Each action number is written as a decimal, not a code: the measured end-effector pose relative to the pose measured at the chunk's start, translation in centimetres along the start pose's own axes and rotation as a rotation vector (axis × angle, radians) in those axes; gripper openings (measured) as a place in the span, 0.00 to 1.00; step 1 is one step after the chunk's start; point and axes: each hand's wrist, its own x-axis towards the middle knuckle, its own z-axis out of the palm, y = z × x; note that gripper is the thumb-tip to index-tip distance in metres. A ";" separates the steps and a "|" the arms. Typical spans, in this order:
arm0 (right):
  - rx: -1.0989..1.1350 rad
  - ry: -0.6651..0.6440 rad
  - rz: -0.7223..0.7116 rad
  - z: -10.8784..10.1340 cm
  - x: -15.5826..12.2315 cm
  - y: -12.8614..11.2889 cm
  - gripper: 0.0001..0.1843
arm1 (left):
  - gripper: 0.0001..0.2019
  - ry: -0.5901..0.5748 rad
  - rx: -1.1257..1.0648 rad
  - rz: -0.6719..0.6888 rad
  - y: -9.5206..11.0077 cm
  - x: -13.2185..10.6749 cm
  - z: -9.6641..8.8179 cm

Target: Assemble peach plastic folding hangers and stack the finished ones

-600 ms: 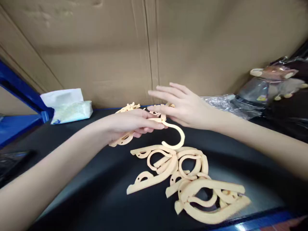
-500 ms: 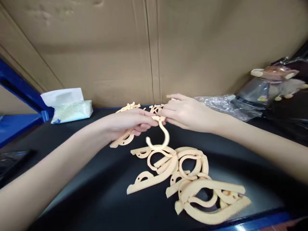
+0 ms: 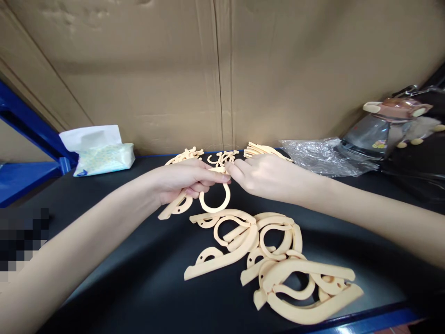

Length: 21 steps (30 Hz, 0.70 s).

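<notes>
My left hand is closed around a cream folding hanger, pinched between thumb and fingers. Its curved hook hangs below the thumb, and one arm with a half-round loop sticks out under the palm. Just right of it, my right hand is curled, its index finger and thumb by the left thumb tip; what its fingertips hold, if anything, is hidden. Behind the hands lie a small pile of loose hooks, a pile of hanger arms to the left and another stack of arms to the right.
Several folded hangers overlap on the black tabletop in front of me. A tissue pack sits back left, and clear plastic wrapping and a transparent bottle back right. A cardboard wall stands behind.
My right hand has come off the hanger's joint and curled, shifting slightly down. The hook in my left hand has swung left, and the right stack of arms has come into view.
</notes>
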 end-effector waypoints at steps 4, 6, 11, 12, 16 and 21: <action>0.066 -0.069 0.053 0.3 0.2 -0.9 0.16 | 0.25 0.058 0.047 -0.002 -0.3 0.2 0.3; 0.184 -0.174 0.167 0.7 0.2 -0.5 0.13 | 0.24 0.102 0.082 0.007 -0.2 0.1 0.4; 0.309 -0.337 0.597 3.7 -0.8 4.0 0.12 | 0.24 0.239 0.134 0.092 0.3 -0.3 0.4; 0.286 -0.337 0.667 4.6 -1.1 5.0 0.13 | 0.24 0.247 0.120 0.124 0.5 -0.3 0.3; 0.263 -0.299 0.827 8.2 -1.6 7.6 0.19 | 0.22 0.261 0.018 0.279 0.9 0.6 0.1; 0.285 -0.223 0.897 10.7 -0.2 6.4 0.17 | 0.15 0.281 -0.088 0.454 0.9 2.3 0.6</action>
